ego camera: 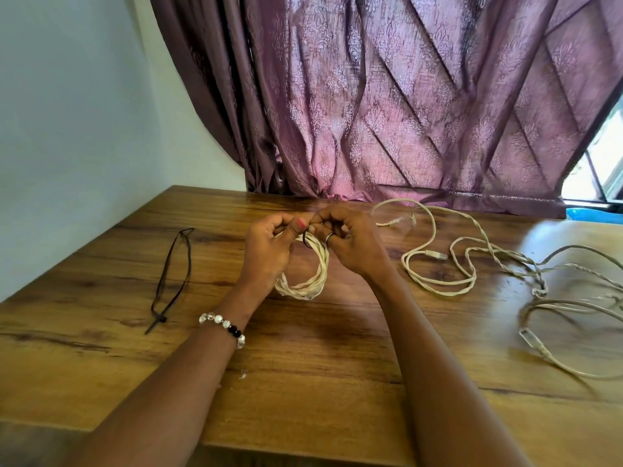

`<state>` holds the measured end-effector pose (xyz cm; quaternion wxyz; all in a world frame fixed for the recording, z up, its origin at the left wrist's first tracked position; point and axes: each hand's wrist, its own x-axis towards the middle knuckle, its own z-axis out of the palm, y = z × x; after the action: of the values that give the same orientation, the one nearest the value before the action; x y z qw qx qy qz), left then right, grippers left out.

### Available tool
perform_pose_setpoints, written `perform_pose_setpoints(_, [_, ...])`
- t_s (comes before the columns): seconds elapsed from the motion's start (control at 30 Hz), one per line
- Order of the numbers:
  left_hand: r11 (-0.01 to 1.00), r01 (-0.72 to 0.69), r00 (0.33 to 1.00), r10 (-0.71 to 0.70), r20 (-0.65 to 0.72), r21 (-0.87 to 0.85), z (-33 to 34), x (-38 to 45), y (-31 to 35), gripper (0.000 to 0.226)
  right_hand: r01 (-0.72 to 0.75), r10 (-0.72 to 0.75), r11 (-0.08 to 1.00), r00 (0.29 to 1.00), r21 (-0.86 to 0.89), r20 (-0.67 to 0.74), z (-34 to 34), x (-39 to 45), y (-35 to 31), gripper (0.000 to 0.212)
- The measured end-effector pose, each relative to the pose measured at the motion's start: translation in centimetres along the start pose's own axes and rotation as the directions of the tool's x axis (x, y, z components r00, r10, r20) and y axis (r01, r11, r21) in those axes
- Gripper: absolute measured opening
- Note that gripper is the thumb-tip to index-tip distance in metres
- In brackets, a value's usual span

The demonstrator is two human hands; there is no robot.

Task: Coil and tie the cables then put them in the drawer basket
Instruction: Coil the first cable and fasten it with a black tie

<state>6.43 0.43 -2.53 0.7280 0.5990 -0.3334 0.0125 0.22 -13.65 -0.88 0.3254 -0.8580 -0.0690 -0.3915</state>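
Observation:
A coiled cream cable (pixel 308 279) is held upright over the wooden table (pixel 303 382), its lower loops touching the top. My left hand (pixel 266 251) grips the coil's upper left side. My right hand (pixel 350 242) pinches a black zip tie (pixel 306 240) that wraps the top of the coil. Uncoiled cream cables (pixel 448 261) with clear plugs sprawl over the right half of the table. No drawer basket is in view.
Black zip ties (pixel 173 278) lie in a long loop on the table's left side. A purple curtain (pixel 387 96) hangs behind the far edge. A white wall (pixel 67 129) runs along the left. A window (pixel 603 163) shows at the far right.

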Motion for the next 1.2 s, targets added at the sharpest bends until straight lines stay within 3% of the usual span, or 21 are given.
perform_pose_setpoints(0.17, [1.0,0.024,1.0,-0.024,0.006,-0.004,0.2,-0.2,0.8,0.002,-0.014,0.014,0.999,1.0,-0.035,-0.022,0.0,0.0,-0.2,0.003])
perform_pose_setpoints(0.3, [0.999,0.046,0.998,-0.045,0.037,-0.029,0.1,-0.3,1.3,0.009,0.0,0.0,0.999,1.0,-0.043,-0.013,-0.1,-0.1,-0.1,0.006])
perform_pose_setpoints(0.63, [0.998,0.062,0.998,-0.061,0.029,-0.026,0.0,-0.2,1.1,0.021,-0.118,0.118,0.977,0.993,0.18,0.009,-0.7,-0.1,0.2,0.014])
perform_pose_setpoints(1.2, [0.98,0.136,0.99,-0.129,0.053,-0.147,-0.2,-0.3,0.9,0.014,-0.053,0.051,0.991,0.999,0.126,0.013,-1.4,-0.1,-0.2,0.014])
